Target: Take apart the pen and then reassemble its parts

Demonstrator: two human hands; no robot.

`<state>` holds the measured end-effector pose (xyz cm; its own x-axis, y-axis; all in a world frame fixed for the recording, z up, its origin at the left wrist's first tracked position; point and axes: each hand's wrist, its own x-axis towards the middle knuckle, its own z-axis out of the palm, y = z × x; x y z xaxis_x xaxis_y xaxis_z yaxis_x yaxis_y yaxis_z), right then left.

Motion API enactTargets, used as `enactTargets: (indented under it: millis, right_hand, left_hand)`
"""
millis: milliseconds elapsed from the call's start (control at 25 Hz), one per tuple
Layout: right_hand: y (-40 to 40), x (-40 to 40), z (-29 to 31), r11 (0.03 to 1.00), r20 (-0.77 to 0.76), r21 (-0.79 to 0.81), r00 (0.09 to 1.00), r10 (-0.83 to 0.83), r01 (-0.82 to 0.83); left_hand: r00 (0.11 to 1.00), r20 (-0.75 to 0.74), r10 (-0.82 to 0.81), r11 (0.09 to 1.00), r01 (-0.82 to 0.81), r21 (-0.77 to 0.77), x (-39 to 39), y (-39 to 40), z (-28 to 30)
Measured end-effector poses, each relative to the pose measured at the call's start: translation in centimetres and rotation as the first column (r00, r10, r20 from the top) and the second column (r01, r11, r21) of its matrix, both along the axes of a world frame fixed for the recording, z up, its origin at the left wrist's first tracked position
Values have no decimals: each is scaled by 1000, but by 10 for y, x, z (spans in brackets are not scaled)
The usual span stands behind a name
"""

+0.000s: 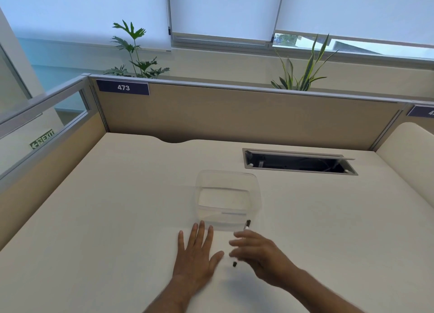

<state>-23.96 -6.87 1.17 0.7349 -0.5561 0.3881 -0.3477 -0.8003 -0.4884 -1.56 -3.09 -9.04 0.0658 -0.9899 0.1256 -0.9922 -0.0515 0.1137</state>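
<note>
A pen (247, 225) with a black tip and pale barrel lies on the cream desk just in front of a clear plastic container (257, 195). Most of its barrel is hidden under my right hand (258, 251), whose fingers hover over it, blurred; I cannot tell whether they grip it. A black end piece (234, 264) shows below those fingers. My left hand (196, 254) rests flat on the desk with fingers spread, its fingertips near the container's front wall, holding nothing.
An open cable hatch (300, 163) is cut into the desk at the back right. Beige partition panels (234, 115) close the desk at the back and left. A rounded desk end (408, 153) rises at the right.
</note>
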Motion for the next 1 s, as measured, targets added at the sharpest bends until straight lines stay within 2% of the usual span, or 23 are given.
enactTargets:
  millis: [120,240,720,840,1000]
  right_hand:
    - [0,-10,-25,958,-275,-222,954,120,-184]
    - [-3,-14,-41,929,-376,-269,916,140,-253]
    - [-4,-25,-49,933,-437,-238,887,147,-271]
    - [-6,-26,-53,935,-476,-211,865,156,-285]
    - [-6,-28,-47,955,-397,-207,910,117,-213]
  left_hand:
    - [1000,-12,2,999,-2,35,-1,2,3]
    - [999,-37,2,997,1,83,-2,6,7]
    - [999,-30,17,990,-12,142,-6,12,13]
    - [1000,-20,8,993,-5,121,-6,10,10]
    - [999,-34,0,1000,0,0,-6,9,0]
